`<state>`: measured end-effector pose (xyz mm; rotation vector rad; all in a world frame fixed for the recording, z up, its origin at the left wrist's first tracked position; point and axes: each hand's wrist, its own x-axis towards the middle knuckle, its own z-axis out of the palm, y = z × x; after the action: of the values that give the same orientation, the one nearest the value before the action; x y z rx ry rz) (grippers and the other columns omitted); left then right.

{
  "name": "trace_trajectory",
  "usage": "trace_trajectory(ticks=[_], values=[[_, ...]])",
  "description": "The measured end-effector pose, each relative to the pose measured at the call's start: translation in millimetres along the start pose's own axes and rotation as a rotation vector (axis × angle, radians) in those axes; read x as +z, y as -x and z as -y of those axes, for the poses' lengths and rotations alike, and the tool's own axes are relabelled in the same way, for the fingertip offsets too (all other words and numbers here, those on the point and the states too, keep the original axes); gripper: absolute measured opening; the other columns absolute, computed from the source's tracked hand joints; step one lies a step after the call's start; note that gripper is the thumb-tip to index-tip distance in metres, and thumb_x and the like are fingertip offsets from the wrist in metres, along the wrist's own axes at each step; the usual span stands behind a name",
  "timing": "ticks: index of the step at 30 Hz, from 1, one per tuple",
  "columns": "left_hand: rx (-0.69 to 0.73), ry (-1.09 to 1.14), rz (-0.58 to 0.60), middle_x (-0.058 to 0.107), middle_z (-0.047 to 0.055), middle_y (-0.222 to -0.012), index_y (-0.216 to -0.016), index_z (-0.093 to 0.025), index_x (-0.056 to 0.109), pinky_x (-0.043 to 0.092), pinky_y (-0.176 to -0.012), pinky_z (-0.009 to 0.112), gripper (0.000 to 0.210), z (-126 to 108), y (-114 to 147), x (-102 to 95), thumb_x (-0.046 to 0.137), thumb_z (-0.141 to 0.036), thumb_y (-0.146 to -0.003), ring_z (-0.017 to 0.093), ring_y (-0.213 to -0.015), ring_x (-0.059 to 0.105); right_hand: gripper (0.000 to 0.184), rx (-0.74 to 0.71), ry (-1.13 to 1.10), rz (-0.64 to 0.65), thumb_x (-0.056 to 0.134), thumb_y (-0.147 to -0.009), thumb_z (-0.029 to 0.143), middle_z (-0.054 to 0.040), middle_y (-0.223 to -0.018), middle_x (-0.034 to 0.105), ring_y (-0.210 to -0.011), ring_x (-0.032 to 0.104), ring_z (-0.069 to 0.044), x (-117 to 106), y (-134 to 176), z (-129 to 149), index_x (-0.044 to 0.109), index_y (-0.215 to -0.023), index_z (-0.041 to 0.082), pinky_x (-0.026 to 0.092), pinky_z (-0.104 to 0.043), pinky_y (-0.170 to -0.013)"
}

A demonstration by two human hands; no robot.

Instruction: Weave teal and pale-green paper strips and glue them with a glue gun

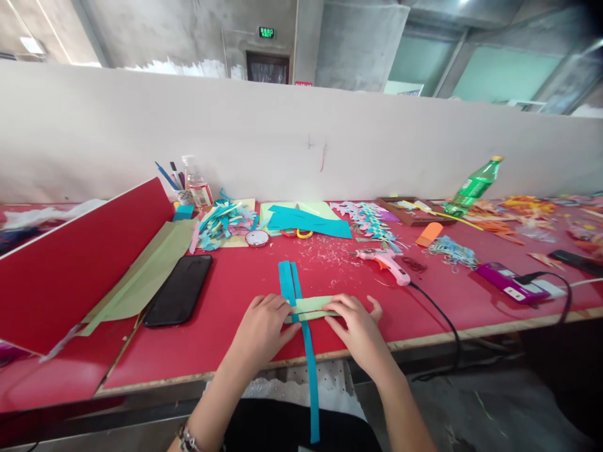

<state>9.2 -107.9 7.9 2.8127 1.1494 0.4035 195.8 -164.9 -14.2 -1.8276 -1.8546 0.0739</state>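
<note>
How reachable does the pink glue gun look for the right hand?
Probably yes: the pink glue gun lies ahead of the right hand with nothing visible between, though the hand must first leave the pale green strips.

- A red-topped workbench [245, 276] is stretching across the view, its raw, pale edge showing along the front.
- A red board [94, 270] is standing on edge on the bench at the left.
- A long white partition [235, 125], smudged and marked, is rising behind the bench.
- Beyond it, a grey concrete wall [188, 31] is showing patchy white paint low down.
- A green exit sign [266, 32] is glowing above a dark doorway [267, 68].
- Pale green panes or panels [509, 72] are filling the upper right.
- Grey flooring [461, 402] is showing at lower right.
</note>
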Motion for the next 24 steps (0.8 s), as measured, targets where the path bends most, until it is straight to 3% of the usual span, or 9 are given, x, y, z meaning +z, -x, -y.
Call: trace_trajectory(ticks=[8, 12, 17, 24], values=[[-0.004, -0.057, -0.037, 0.059, 0.003, -0.077, -0.075, -0.016, 0.057, 0.04, -0.067, 0.031, 0.017, -4, -6, 3.0, 0.053, -0.033, -0.078, 0.02, -0.075, 0.056, 0.021, -0.127, 0.115, -0.123, 0.045, -0.082, 0.017, 0.0024, -0.083, 0.061, -0.082, 0.056, -0.015, -9, -12, 7, 0.06, -0.071, 0.024, 0.001, -0.049, -0.096], [-0.007, -0.069, -0.059, 0.058, 0.002, -0.073, -0.072, -0.017, 0.056, 0.038, -0.063, 0.03, 0.019, -4, -8, 7.0, 0.054, -0.035, -0.078, 0.019, -0.072, 0.056, 0.022, -0.193, 0.131, -0.054, 0.044, -0.081, 0.011, 0.0037, -0.08, 0.06, -0.08, 0.055, -0.013, -11, -17, 7, 0.056, -0.066, 0.021, 0.009, -0.045, -0.095], [-0.026, -0.081, -0.062, 0.058, 0.002, -0.071, -0.069, -0.016, 0.055, 0.037, -0.061, 0.029, 0.024, -6, -9, 7.3, 0.056, -0.039, -0.075, 0.018, -0.068, 0.056, 0.015, -0.197, 0.061, 0.072, 0.047, -0.079, 0.009, 0.002, -0.081, 0.058, -0.081, 0.054, -0.013, -13, -20, 3, 0.053, -0.07, 0.02, 0.023, -0.035, -0.082], [-0.065, -0.127, -0.109, 0.059, 0.002, -0.069, -0.068, -0.017, 0.055, 0.036, -0.06, 0.028, 0.026, -9, -9, 11.9, 0.051, -0.041, -0.078, 0.018, -0.065, 0.056, 0.02, -0.244, 0.107, 0.049, 0.043, -0.085, 0.018, 0.0029, -0.08, 0.06, -0.078, 0.054, -0.012, -26, -31, 10, 0.059, -0.073, 0.023, 0.012, -0.042, -0.093]])
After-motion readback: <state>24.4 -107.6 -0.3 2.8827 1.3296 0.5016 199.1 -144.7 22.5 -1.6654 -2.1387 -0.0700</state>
